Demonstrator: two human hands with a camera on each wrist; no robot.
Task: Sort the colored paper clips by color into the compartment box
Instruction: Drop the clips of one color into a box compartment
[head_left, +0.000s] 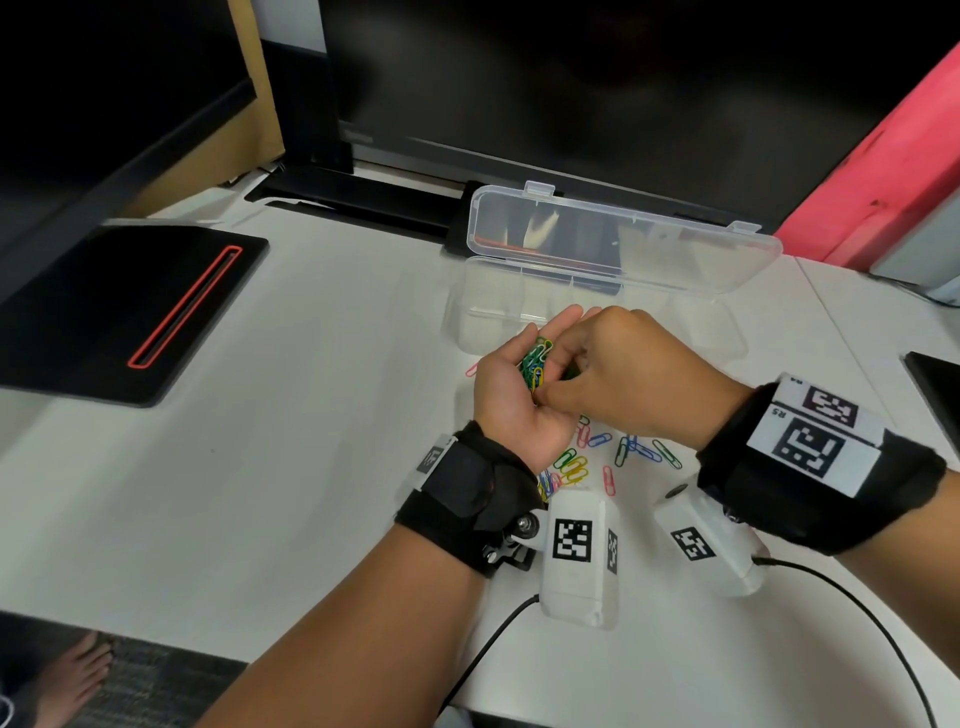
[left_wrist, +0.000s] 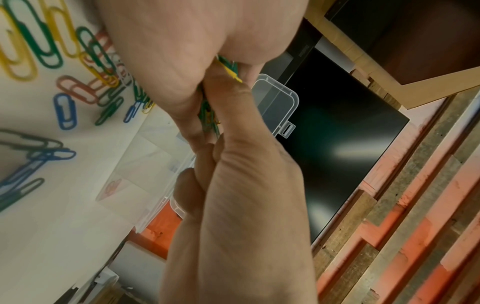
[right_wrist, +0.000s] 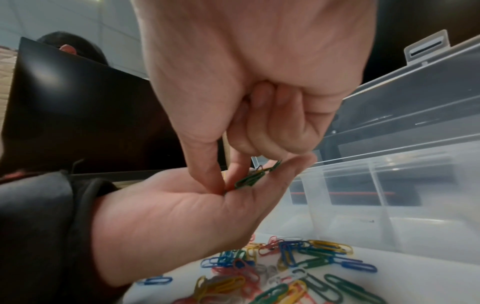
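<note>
My left hand (head_left: 498, 387) lies palm up in front of the clear compartment box (head_left: 597, 306), whose lid stands open. A small bunch of green and yellow paper clips (head_left: 535, 364) rests in that palm, the fingers stretched out. My right hand (head_left: 543, 397) reaches in from the right. Its thumb and forefinger (right_wrist: 215, 181) pinch the end of a green clip (right_wrist: 250, 178) in the bunch; the other fingers are curled. Loose mixed-colour clips (head_left: 597, 457) lie on the white table below both hands, also in the right wrist view (right_wrist: 285, 263). The box compartments that show look bare.
A black pad with a red outlined slot (head_left: 130, 312) lies at the left. A monitor base (head_left: 363, 197) stands behind the box. A dark flat object (head_left: 940, 400) sits at the right edge. Camera cables (head_left: 841, 597) trail over the near table edge.
</note>
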